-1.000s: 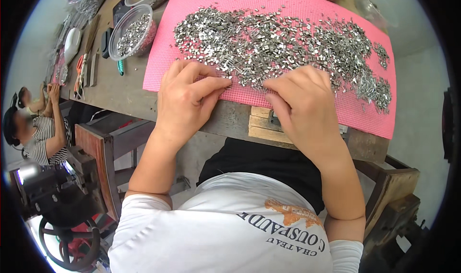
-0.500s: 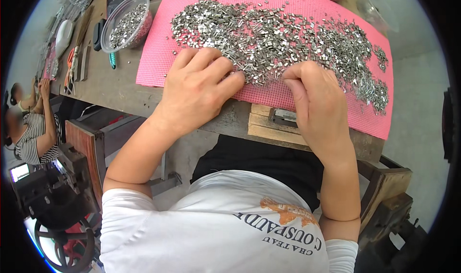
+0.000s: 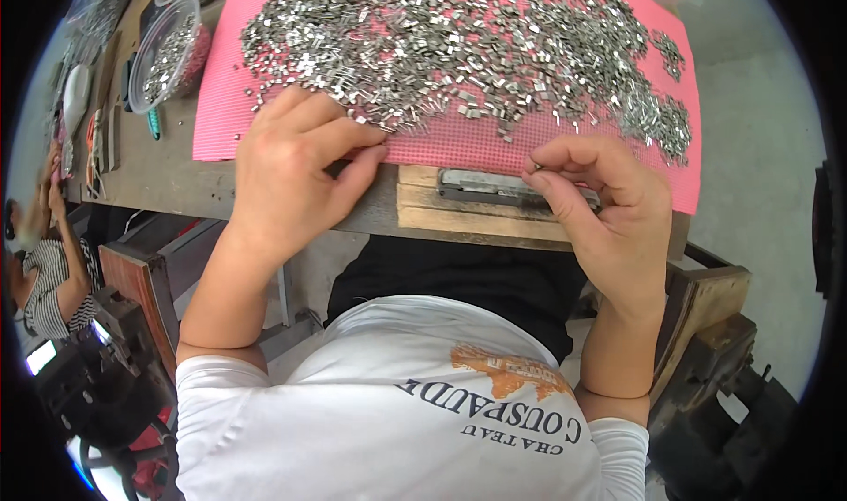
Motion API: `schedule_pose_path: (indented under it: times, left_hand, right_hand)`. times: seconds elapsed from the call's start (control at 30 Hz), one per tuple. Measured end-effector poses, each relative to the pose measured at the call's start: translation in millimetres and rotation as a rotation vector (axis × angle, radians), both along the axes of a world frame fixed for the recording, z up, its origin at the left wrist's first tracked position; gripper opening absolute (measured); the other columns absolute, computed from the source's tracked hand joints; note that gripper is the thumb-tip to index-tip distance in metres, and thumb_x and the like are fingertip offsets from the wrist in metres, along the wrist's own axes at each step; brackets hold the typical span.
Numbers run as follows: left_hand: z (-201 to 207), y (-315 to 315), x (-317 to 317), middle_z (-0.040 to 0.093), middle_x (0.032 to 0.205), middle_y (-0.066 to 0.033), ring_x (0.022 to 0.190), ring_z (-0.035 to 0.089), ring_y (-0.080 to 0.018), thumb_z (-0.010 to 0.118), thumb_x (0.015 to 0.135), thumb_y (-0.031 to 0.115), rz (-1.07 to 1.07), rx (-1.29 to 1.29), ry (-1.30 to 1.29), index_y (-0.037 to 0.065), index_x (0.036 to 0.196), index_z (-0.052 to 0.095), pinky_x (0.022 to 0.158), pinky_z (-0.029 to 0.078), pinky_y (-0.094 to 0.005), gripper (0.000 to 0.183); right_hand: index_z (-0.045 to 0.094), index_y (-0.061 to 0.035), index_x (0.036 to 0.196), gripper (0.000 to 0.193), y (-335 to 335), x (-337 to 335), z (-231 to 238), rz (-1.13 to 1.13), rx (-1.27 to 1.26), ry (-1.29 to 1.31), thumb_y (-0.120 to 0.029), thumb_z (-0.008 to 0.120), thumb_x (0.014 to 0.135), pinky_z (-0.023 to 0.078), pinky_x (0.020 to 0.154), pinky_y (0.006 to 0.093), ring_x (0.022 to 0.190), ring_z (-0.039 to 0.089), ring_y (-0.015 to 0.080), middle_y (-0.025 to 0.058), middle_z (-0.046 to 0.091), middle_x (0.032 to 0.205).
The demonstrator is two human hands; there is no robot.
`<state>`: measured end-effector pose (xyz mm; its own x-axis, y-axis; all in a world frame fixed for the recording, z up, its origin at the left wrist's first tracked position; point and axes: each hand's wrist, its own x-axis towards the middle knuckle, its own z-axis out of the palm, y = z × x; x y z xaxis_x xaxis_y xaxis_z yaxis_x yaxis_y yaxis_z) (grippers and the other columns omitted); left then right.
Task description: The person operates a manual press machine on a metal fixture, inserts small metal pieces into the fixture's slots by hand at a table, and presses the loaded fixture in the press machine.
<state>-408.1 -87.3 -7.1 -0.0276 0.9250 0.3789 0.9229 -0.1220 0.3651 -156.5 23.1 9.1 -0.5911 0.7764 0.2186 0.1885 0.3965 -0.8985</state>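
A wide heap of small shiny metal pieces (image 3: 423, 42), with thin pins among them, covers much of a pink textured mat (image 3: 450, 153). At the heap's near left edge rests my left hand (image 3: 296, 161), fingers bent and thumb close to the forefinger; what they hold, if anything, is too small to name. My right hand (image 3: 613, 201) pinches a tiny metal piece (image 3: 536, 168) between thumb and forefinger. Just below that pinch lies a long metal fixture (image 3: 485, 186) on a wooden block (image 3: 432, 212) at the table's near edge. The right fingers partly hide the fixture's right end.
A clear plastic tub (image 3: 134, 82) of metal pieces stands left of the mat. Beside it lie a teal-handled tool (image 3: 153, 123) and a white object (image 3: 77, 95). Another person in a striped top (image 3: 48, 280) sits at far left, behind a dark machine (image 3: 93, 377).
My right hand has come from the heap's edge toward me, over the fixture, with a tiny metal piece pinched. The left hand stays at the heap's edge. The whole view has shifted.
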Motion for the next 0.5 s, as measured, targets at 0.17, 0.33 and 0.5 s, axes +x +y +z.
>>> schedule_pose_path:
  times: [0.17, 0.33, 0.5]
  left_hand:
    - [-4, -1, 2, 0.065, 0.076, -0.0029, 0.071, 0.058, -0.0239, 0.082, 0.073, 0.005, 0.047, 0.003, 0.002, 0.009, 0.079, 0.073, 0.064, 0.047, -0.0363, 0.012]
    - [-6, 1, 21, 0.065, 0.079, -0.0054, 0.073, 0.059, -0.0251, 0.080, 0.079, 0.003, 0.040, 0.072, -0.103, 0.007, 0.088, 0.071, 0.064, 0.047, -0.0369, 0.013]
    - [-8, 4, 42, 0.068, 0.087, -0.0066, 0.078, 0.062, -0.0284, 0.076, 0.085, 0.004, -0.025, 0.060, -0.204, 0.008, 0.096, 0.069, 0.073, 0.048, -0.0392, 0.014]
  right_hand:
    - [0.072, -0.0018, 0.097, 0.015, -10, 10, -2, -0.046, 0.160, -0.106, 0.008, 0.073, 0.086, 0.055, 0.065, 0.0323, 0.072, 0.070, 0.0222, 0.0096, 0.072, 0.084]
    - [0.073, -0.0039, 0.097, 0.018, -15, 12, -6, -0.054, 0.311, -0.102, 0.006, 0.074, 0.083, 0.053, 0.068, 0.0356, 0.078, 0.066, 0.0273, 0.0085, 0.070, 0.088]
    - [0.073, -0.0053, 0.096, 0.020, -19, 12, -17, -0.051, 0.415, -0.091, 0.006, 0.075, 0.079, 0.051, 0.074, 0.0384, 0.085, 0.062, 0.0294, 0.0077, 0.069, 0.091]
